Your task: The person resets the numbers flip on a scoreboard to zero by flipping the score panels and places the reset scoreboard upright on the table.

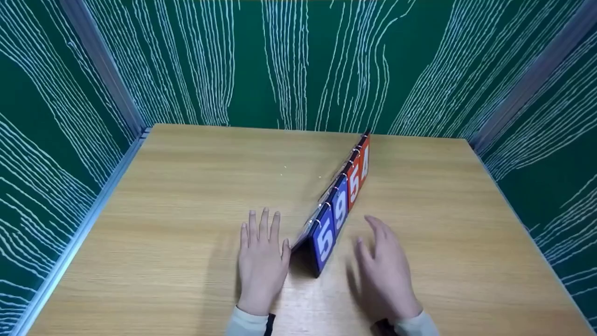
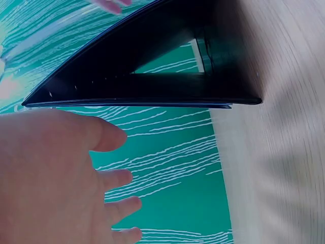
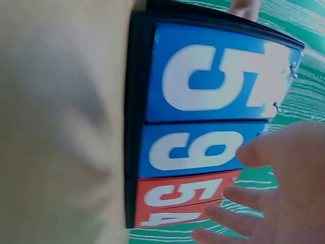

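My left hand (image 1: pixel 263 263) spreads its fingers, my right hand (image 1: pixel 387 268) curves loosely. Between them the flip scoreboard (image 1: pixel 342 200) stands, pointing toward the far edge of the table (image 1: pixel 172 210); beyond rises a green wall (image 1: pixel 252 70).

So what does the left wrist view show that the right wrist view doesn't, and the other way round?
Only the left wrist view: the left hand up close, and a look right through the hollow stand.

Only the right wrist view: the right hand up close, and cards reading 5, 9, 5, 4.

Both: the stand, table and green wall.
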Available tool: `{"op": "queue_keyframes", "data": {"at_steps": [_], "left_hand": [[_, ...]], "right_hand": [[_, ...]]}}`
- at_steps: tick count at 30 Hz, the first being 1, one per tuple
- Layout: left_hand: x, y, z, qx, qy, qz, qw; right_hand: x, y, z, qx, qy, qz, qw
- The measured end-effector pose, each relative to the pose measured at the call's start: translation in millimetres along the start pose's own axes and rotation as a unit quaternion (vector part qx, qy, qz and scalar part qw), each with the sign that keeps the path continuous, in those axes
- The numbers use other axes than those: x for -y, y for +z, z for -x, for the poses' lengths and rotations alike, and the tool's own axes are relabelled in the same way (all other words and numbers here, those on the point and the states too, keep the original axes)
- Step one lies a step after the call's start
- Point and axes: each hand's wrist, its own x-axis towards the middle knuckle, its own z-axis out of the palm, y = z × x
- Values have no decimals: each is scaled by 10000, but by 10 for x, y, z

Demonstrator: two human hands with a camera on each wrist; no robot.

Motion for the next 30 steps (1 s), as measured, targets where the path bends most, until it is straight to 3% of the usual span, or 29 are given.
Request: {"op": "queue_keyframes", "data": {"at_steps": [5, 12, 19, 23, 30], "left_hand": [[24, 9, 10, -120, 16, -291, 9995], [57, 61, 55, -18, -8, -377, 9993], [74, 57, 22, -178, -35, -568, 9982], [84, 46, 7, -123, -16, -626, 9980], [123, 31, 18, -252, 9, -616, 9978]], "right_hand": [[-52, -269, -346, -379, -196, -454, 9981], [-184, -524, -1031, -681, -157, -476, 9964], [-220, -676, -1813, -203, 403, -943, 9945], [-197, -671, -2193, 8, 430, -987, 9942], [-197, -477, -2539, 561, 199, -1018, 9930]]}}
